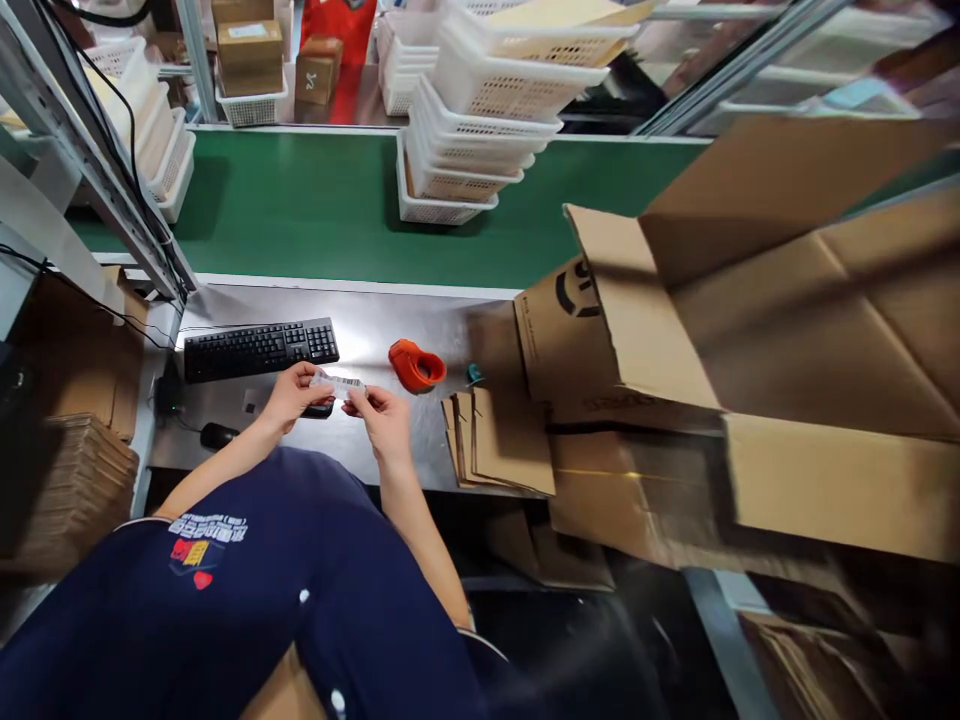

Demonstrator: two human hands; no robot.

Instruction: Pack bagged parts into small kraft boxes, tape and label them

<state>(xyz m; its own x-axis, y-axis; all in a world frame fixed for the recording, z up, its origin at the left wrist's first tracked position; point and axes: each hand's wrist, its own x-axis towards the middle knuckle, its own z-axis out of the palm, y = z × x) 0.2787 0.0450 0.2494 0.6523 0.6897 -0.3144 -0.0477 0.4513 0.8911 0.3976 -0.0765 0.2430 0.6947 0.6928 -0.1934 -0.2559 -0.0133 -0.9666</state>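
Note:
Between my two hands is a small white barcode label [346,386], held stretched out above the metal worktop [375,450]. The fingers of my left hand [291,397] pinch its left end. My right hand [380,412] grips the opposite end between thumb and fingers. Partly hidden under my left hand lies a dark, flat device [318,410]. Just beyond my hands is a black keyboard [262,347]. To the right of them sits an orange tape dispenser [417,367].
Flattened cardboard pieces [510,440] lie at the worktop's right. Large open cardboard boxes [660,320] fill the right side. Stacked white baskets [457,150] stand on the green conveyor belt [300,210]. A metal post [112,150] with cables rises at left. A black mouse [217,436] is near my left forearm.

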